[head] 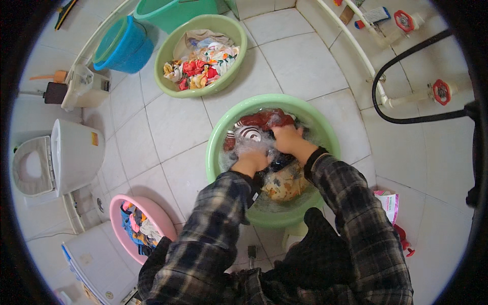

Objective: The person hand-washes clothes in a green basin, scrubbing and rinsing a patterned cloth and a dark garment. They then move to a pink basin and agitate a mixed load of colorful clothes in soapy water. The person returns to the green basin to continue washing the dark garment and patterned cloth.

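A large green plastic basin (326,131) of sudsy water stands on the tiled floor before me. My left hand (251,161) reaches into foam at its left side, beside brown-and-white striped fabric (249,133); its fingers are hidden. Farther back and to the right, my right hand (288,138) touches wet clothing, next to reddish-brown cloth (267,118); whether its fingers are closed on it is unclear. Dark cloth (282,162) lies between the hands. A yellowish patterned cloth (285,185) bulges from the water nearer to me.
Laundry fills a yellow-green basin (237,72) beyond and a pink basin (114,219) at left. Blue bucket (133,49) and teal tub (160,15) stand farther back. A toilet (78,156) is at left; pipes, red-handled valves (442,92) and a black hose (404,121) line the right wall.
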Tool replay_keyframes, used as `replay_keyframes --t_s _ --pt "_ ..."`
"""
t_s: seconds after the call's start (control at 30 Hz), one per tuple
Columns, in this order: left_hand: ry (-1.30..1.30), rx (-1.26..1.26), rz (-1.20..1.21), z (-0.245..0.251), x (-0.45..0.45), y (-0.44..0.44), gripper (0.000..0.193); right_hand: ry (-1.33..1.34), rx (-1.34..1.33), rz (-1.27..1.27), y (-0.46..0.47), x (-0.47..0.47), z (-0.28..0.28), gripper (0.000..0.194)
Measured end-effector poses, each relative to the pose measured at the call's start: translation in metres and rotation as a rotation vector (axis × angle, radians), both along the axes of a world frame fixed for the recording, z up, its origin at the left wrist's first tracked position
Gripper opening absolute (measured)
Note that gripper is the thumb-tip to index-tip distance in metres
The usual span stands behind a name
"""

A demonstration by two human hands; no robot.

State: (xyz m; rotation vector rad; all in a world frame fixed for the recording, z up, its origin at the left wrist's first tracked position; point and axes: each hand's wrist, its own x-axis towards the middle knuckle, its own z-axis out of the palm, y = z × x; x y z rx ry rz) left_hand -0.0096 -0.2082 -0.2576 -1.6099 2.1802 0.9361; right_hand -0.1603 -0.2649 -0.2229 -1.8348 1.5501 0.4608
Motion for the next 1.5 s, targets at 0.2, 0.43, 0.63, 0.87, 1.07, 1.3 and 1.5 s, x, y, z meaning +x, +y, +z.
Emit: replay_keyframes --t_s 0.2,0.43,0.63,0.87,1.07,1.3,1.5 --pt "0.819 0.325 0.846 0.050 0.015 0.020 0.057 -0.393 -0.296 -0.203 0.051 -0.007 0.037 0.043" --pt "1.225 0.922 1.413 0.091 0.011 0.069 0.036 -0.791 -0.196 -0.110 0.122 -0.003 0.078 0.043" --pt "1.054 0.228 1.227 0.073 0.011 0.100 0.056 -0.501 -0.476 -0.139 0.059 -0.035 0.063 0.053" --pt "1.429 0.139 1.189 0.113 0.025 0.109 0.057 -0.022 0.097 0.143 0.075 -0.059 0.038 0.095" --pt "1.580 0.129 1.322 0.142 0.062 0.094 0.046 -0.404 0.114 -0.207 0.065 -0.102 0.048 0.058" --pt "1.711 0.249 1.309 0.139 0.074 0.109 0.045 -1.319 0.214 -0.675 0.084 -0.099 0.129 0.046" --pt "1.772 0.461 1.329 0.121 0.045 0.127 0.063 -1.663 0.173 -0.794 0.111 -0.077 0.147 0.053"
